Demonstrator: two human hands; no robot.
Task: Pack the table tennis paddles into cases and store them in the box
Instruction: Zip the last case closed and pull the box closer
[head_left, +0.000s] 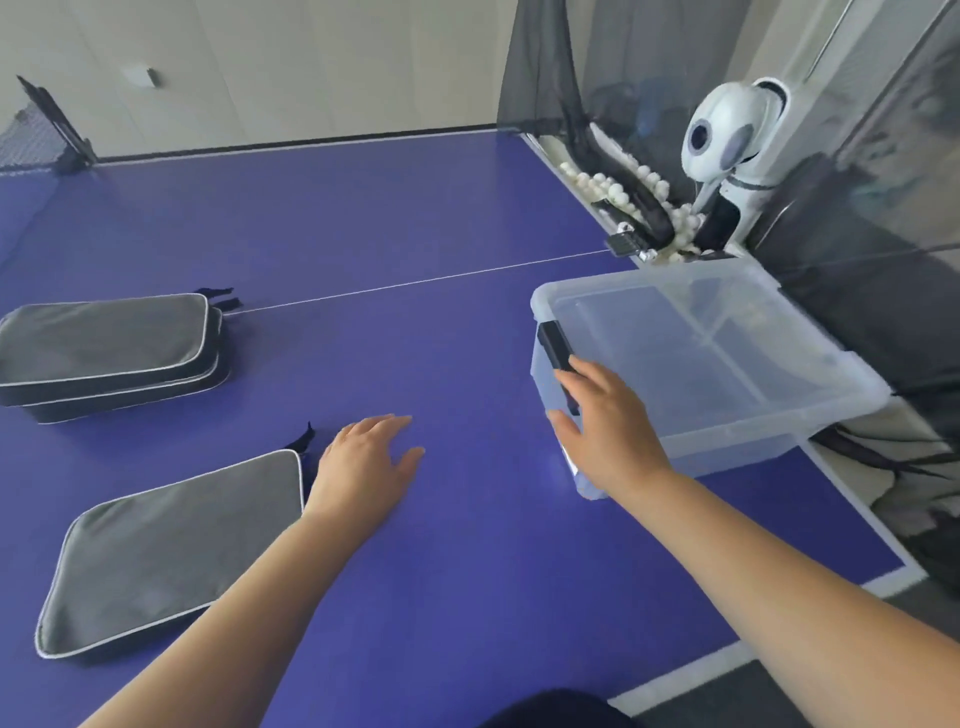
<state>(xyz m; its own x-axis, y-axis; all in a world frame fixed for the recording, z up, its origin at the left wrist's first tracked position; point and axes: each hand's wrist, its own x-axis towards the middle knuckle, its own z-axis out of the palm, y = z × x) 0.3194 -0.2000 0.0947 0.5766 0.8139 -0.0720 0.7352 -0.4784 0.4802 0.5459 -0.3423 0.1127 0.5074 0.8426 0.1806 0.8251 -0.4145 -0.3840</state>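
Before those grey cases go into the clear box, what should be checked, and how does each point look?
1. Box open on top: ok, no lid on it.
2. Room inside the box: ok, looks empty.
3. Right hand steadying the box: ok, it rests on the near wall by the black latch.
4. Left hand free: ok, open and empty above the table.
5. Near case and stacked cases closed: cannot tell, zips not visible.
6. Paddles inside cases: cannot tell.

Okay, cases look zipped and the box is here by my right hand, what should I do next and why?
Probably reach the left hand, open on the table, to the near case beside it and lift it toward the clear box, which looks empty. The right hand rests on the box's near wall.
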